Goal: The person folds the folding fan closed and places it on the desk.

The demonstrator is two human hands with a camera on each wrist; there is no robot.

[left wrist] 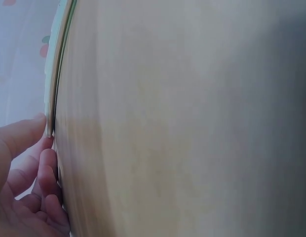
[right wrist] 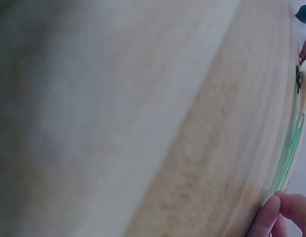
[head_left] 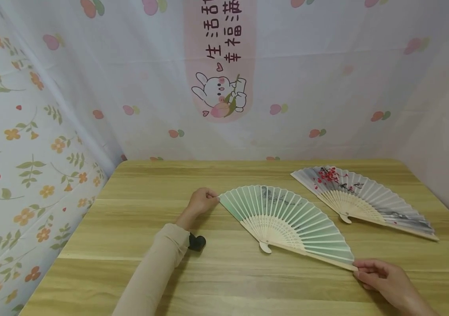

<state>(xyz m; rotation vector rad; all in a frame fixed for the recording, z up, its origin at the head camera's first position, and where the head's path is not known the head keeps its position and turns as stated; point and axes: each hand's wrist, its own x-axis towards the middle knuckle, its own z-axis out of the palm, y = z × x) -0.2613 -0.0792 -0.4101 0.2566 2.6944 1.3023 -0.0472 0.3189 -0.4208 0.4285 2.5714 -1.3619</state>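
Observation:
A light green folding fan [head_left: 287,215] with pale slatted ribs lies spread wide across the middle of the table. My left hand [head_left: 202,201] pinches its upper left corner between thumb and fingers. At the opposite end, my right hand [head_left: 384,278] pinches the lower right tip of the outer rib. In the left wrist view, the fan's edge [left wrist: 57,69] appears nearly edge-on, with the left thumb [left wrist: 22,133] against it. The right wrist view has the green fan leaf [right wrist: 290,153] edge-on above the right fingertips [right wrist: 271,210].
Behind and to the right lies a second spread folding fan [head_left: 367,197], grey-white with red blossoms. The wood-grain table [head_left: 129,259] ends at a patterned white cloth [head_left: 149,87]. A black heart-shaped piece [head_left: 197,243] sits at the left cuff.

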